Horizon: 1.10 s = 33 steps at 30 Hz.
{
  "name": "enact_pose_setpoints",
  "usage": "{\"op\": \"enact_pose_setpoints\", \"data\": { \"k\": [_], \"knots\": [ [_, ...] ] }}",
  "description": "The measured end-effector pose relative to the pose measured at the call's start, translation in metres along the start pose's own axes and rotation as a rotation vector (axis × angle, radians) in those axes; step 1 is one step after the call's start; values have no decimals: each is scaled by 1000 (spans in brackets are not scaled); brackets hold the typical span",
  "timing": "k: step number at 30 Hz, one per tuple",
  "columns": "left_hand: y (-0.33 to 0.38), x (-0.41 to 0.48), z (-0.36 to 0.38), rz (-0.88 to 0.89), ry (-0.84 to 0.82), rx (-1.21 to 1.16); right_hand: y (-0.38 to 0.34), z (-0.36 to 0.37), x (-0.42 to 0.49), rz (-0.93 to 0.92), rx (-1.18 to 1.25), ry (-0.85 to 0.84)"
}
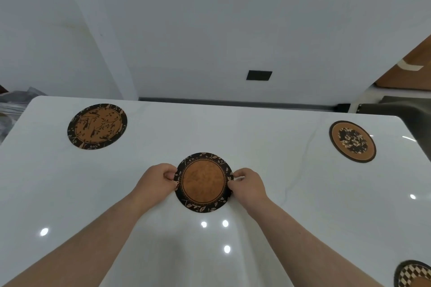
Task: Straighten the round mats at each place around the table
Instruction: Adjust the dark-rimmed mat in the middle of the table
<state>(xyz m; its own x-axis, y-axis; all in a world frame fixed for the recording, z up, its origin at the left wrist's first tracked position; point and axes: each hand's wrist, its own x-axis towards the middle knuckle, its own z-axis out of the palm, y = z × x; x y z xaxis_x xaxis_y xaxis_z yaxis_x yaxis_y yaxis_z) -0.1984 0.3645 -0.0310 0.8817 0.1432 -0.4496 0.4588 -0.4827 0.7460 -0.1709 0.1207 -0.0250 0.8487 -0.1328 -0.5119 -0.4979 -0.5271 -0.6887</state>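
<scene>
On the white desk [268, 158] we see four round mats, well apart from one another. Largest in view is the branch mat [97, 126] at far left, lying flat near the desk's rounded corner. Next comes the leaf mat [203, 182] at centre, the one in hand; it has an orange middle and a dark leafy border. At far right lies the flower mat [352, 141], and at the lower right edge only part of a checked mat [414, 275] shows, so we cannot judge how it sits.

Our left hand [155, 180] and right hand [248, 184] meet the leaf mat at opposite sides. The left fingers [170, 173] are curled and pinch its left rim; the right fingers [233, 178] are curled likewise and pinch its right rim. Whether the mat is raised or flat on the desk we cannot tell; its near edge seems to touch the surface.

We judge the step in hand to be the straightening of this centre mat. The next move would call for a small turn or slide with both hands together, then setting it flat and letting go evenly, since a thin mat may shift if one side is freed first. The other mats would remain to be checked.
</scene>
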Motion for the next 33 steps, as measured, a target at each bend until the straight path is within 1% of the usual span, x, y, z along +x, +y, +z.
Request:
{"op": "enact_pose_setpoints", "data": {
  "k": [4,7,12,17,23,28,33],
  "knots": [
    [13,6,11,-13,31,-138,3,-13,9,-38,2,11],
    [25,15,20,3,65,-165,3,-22,20,-61,29,20],
    [44,39,36,4,107,-249,4,-39,44,-88,58,89],
    [62,64,51,12,92,-310,3,-60,71,-90,70,125],
    [79,88,64,25,88,-309,0,-82,100,-122,16,148],
    [85,96,70,32,109,-241,0,-88,115,-135,-30,140],
    [86,98,70,61,102,-157,5,-88,119,-203,-131,145]
  ]
}}
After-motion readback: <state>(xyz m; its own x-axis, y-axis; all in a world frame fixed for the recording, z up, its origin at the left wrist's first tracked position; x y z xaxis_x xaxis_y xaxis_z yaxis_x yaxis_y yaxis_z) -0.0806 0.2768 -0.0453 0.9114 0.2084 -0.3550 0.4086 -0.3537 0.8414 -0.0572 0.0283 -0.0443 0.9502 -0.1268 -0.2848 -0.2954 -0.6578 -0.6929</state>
